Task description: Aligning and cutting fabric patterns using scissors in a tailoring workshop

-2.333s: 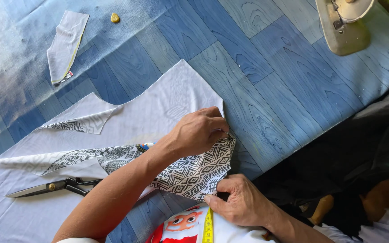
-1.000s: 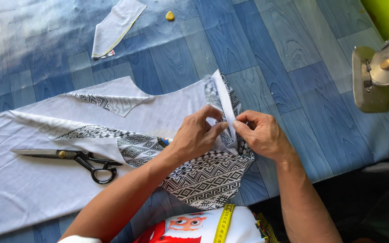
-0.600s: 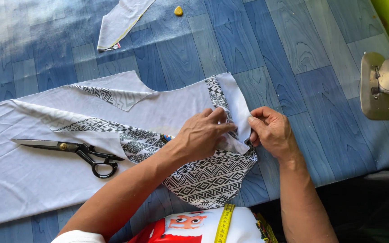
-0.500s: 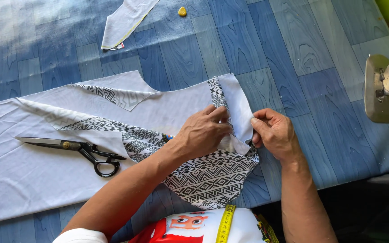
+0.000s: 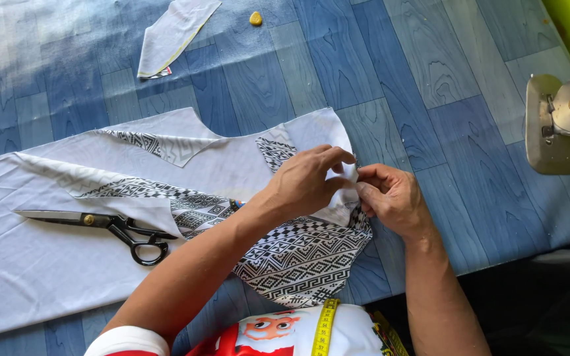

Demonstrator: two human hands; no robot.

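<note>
1. The left hand (image 5: 308, 179) and the right hand (image 5: 390, 196) meet at the right edge of the patterned fabric piece (image 5: 298, 257), which lies on the blue wood-grain table (image 5: 430, 79). Both sets of fingers are pinched closed on a small fold of the white reverse side of the cloth. The pinch is small, so the thin, smooth-looking cloth could slip out and the fold would open.

2. The fold sits just above a layered patch, with black-and-white print showing below the hands. If the fingers catch 2 layers instead of 1, the lower layer could be dragged out of line.

3. The large white fabric panel (image 5: 47, 277) lies under and to the left of the held piece. A pull toward the right could wrinkle it or shift its cut neckline curve.

4. The scissors (image 5: 110, 227) rest on that panel, near the left forearm, blades pointing left. A sweep of the forearm could knock them, and the blades might snag the cloth.

5. The yellow measuring tape (image 5: 324, 326) hangs at the person's chest, just above the near edge of the print, and could brush it when leaning in.

6. The sewing machine (image 5: 562, 118) stands well apart at the right, and the cloth scrap (image 5: 173, 33) and small yellow chalk-like lump (image 5: 256, 18) lie far off at the top, so they pose little risk.
</note>
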